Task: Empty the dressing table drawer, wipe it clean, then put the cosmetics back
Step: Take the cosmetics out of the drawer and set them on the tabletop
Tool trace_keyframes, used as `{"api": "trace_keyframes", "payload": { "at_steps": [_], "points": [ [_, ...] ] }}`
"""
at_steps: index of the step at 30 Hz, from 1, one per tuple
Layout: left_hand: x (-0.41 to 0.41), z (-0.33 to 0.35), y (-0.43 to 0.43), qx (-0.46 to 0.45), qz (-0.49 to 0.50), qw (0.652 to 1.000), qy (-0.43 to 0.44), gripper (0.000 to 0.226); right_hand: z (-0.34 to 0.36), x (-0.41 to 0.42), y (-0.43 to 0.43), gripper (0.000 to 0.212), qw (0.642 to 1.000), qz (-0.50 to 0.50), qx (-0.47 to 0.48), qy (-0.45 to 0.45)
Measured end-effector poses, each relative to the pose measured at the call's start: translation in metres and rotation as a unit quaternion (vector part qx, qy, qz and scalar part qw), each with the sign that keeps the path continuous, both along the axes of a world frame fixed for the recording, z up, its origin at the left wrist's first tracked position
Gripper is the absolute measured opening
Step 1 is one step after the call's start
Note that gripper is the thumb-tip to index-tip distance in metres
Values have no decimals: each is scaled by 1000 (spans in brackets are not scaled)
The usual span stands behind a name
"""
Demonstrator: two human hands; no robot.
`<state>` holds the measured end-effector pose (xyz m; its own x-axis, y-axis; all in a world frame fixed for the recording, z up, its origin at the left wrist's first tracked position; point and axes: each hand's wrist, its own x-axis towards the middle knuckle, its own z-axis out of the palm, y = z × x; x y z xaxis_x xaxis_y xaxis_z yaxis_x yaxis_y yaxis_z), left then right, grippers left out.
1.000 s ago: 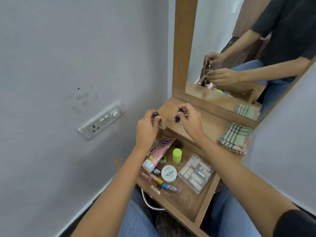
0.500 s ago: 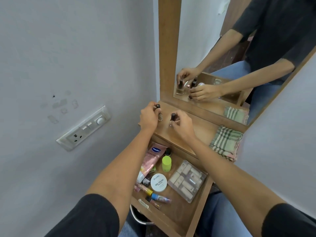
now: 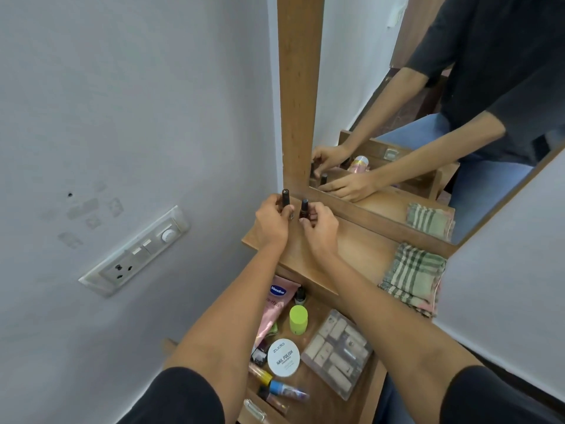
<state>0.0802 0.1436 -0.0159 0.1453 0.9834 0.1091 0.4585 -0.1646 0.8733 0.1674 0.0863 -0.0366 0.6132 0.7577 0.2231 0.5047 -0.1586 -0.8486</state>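
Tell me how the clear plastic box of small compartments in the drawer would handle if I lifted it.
The clear plastic compartment box looks rigid and probably light. Its smooth, glossy surface may be slippery, and if tilted, its small contents might shift.

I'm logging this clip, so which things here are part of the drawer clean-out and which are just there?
Part of the job:
- drawer
- two dark bottles, one in the left hand, one in the right hand
- Vaseline tube
- green-capped bottle
- nail polish tin
- checked cloth

Just there:
- mirror
- wall socket

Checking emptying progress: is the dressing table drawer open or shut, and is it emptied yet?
Open, not emptied. The drawer is pulled out, holding the Vaseline tube, green-capped bottle, nail polish remover tub and clear case.
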Motion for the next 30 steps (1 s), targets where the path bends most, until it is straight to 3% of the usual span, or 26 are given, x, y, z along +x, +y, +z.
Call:
{"api": "trace_keyframes", "payload": {
  "at_steps": [30],
  "points": [
    [35,-4,43,-62,59,991,-104,24,7,9,32,13,990,-107,-41,81]
  ]
}}
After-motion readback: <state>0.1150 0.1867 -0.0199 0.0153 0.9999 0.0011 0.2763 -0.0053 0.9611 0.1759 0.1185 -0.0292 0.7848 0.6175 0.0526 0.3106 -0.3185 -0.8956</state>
